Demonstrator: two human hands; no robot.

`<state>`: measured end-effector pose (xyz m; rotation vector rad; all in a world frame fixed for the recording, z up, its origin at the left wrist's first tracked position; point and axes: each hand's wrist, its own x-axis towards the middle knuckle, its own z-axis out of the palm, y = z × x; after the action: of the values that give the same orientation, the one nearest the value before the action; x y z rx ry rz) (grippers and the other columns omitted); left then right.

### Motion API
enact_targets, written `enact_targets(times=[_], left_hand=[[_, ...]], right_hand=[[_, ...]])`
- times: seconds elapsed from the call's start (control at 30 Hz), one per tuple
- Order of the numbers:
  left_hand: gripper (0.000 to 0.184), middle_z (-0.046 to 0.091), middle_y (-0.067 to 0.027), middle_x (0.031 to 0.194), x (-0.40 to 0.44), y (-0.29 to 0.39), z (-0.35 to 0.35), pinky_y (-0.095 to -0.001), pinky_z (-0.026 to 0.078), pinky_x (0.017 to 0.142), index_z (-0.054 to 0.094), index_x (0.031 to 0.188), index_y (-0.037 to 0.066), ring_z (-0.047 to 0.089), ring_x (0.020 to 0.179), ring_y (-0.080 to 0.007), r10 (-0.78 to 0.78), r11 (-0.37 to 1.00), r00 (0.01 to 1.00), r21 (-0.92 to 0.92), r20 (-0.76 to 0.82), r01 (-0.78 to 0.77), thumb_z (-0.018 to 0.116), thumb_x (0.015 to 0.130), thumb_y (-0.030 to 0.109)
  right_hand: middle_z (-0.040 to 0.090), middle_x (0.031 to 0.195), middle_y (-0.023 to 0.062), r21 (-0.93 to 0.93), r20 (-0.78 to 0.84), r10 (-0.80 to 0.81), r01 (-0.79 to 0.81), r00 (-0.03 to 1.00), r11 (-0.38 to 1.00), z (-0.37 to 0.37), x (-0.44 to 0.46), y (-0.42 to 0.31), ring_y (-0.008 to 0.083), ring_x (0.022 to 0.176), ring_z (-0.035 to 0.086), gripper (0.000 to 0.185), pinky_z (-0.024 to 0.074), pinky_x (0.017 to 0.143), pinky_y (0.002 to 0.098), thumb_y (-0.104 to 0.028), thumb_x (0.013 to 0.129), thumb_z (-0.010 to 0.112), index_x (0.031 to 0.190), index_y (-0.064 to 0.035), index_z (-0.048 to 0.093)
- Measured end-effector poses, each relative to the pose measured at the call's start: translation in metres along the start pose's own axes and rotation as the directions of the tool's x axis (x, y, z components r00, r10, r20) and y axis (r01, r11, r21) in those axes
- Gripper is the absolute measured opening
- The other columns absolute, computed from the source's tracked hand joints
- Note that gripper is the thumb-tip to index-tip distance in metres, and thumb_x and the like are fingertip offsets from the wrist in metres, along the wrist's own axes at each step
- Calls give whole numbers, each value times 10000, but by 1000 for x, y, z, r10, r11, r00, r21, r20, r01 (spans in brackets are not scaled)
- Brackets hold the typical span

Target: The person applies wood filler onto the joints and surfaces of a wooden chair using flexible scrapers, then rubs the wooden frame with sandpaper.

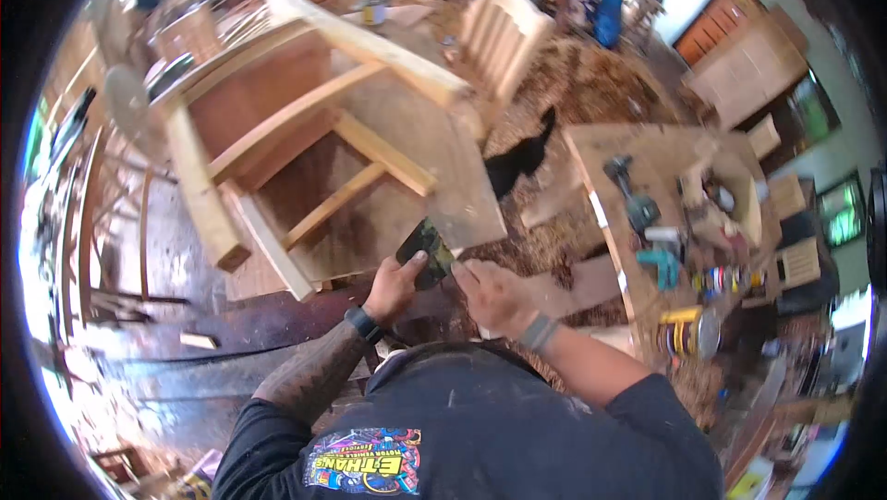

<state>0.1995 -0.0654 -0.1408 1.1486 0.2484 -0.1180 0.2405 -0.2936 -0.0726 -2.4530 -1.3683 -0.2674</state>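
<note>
Wooden frame [296,118] lies on board [467,190]. On the frame's near side, toward its right: left hand [395,286] pinches dark flat piece [425,246], thumb on top; right hand [497,297] half curled at piece's edge, grip unclear. Right of frame: black animal [519,165], then drill [637,207] on table [596,151].

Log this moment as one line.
left hand: holds dark flat piece | right hand: close beside it, grip unclear | beyond: wooden frame

Single head-worn view, facing forward and down; left hand [394,286], right hand [499,298] near, workbench [602,156] beyond.
</note>
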Motion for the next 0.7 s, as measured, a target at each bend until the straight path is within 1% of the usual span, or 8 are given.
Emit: enact_targets(times=[0.2, 0.37, 0.47, 0.5, 0.57, 0.63, 0.67, 0.7], left_hand=[[322, 731, -110, 1101, 6, -29, 112, -383, 623, 837, 582, 1307, -44, 729, 952, -219, -228, 973, 907, 46, 354, 227, 546, 1109, 207], [343, 731, -140, 1151, 6, -52, 136, -389, 620, 835, 571, 1347, -48, 737, 970, -253, -280, 960, 890, 110, 360, 257, 525, 1105, 190], [322, 732, -106, 1144, 1, -47, 133, -365, 597, 852, 618, 1298, -39, 718, 970, -200, -291, 954, 907, 166, 304, 250, 554, 1099, 205], [295, 735, -67, 1105, -3, -45, 132, -341, 579, 851, 653, 1247, -29, 700, 950, -156, -303, 951, 914, 153, 270, 270, 562, 1098, 209], [282, 747, -40, 1098, -11, -40, 134, -331, 564, 857, 690, 1215, -21, 699, 927, -128, -298, 955, 935, 44, 192, 295, 571, 1094, 205], [281, 749, -42, 1103, -18, -33, 129, -337, 564, 874, 687, 1227, -25, 701, 950, -132, -309, 950, 942, 94, 132, 299, 574, 1091, 194], [281, 750, -43, 1105, -21, -30, 126, -340, 565, 882, 685, 1233, -27, 702, 961, -134, -310, 948, 945, 115, 109, 298, 575, 1089, 188], [275, 748, -44, 1111, -21, -26, 121, -345, 567, 902, 683, 1239, -30, 692, 1002, -130, -331, 934, 941, 164, 66, 317, 584, 1084, 174]], right_hand=[[692, 1042, 170, 191, -31, 372, -360, 928, 913, -40, -77, 117, 374, 964, 701, 281, 588, 812, 493, -112, 948, 554, 1184, -47, 693], [748, 1123, 187, 292, -265, 534, -461, 802, 838, -140, -104, 180, 388, 1007, 719, 291, 568, 871, 450, -176, 1016, 620, 1273, -57, 690], [757, 1115, 184, 652, 75, 780, -623, 621, 433, -171, -117, 189, 351, 1013, 733, 281, 567, 869, 428, -207, 1011, 650, 1242, -58, 710], [773, 1082, 169, 560, -114, 732, -565, 672, 606, -140, -137, 213, 315, 983, 747, 318, 574, 842, 405, -280, 994, 692, 1197, -37, 726], [768, 1102, 183, 498, -115, 787, -651, 606, 573, -70, -169, 239, 332, 1009, 744, 321, 579, 868, 432, -289, 976, 684, 1179, -46, 738], [763, 1122, 197, 224, 169, 888, -894, 427, 387, 49, -222, 268, 349, 1035, 742, 325, 584, 893, 459, -298, 959, 677, 1161, -54, 750], [761, 1132, 204, -14, 326, 874, -923, 360, 385, 98, -254, 269, 357, 1048, 740, 327, 587, 906, 472, -302, 950, 673, 1152, -58, 755], [740, 1163, 239, -327, 485, 798, -772, 358, 545, 88, -275, 248, 414, 1097, 714, 324, 568, 954, 517, -277, 948, 624, 1145, -55, 753]])
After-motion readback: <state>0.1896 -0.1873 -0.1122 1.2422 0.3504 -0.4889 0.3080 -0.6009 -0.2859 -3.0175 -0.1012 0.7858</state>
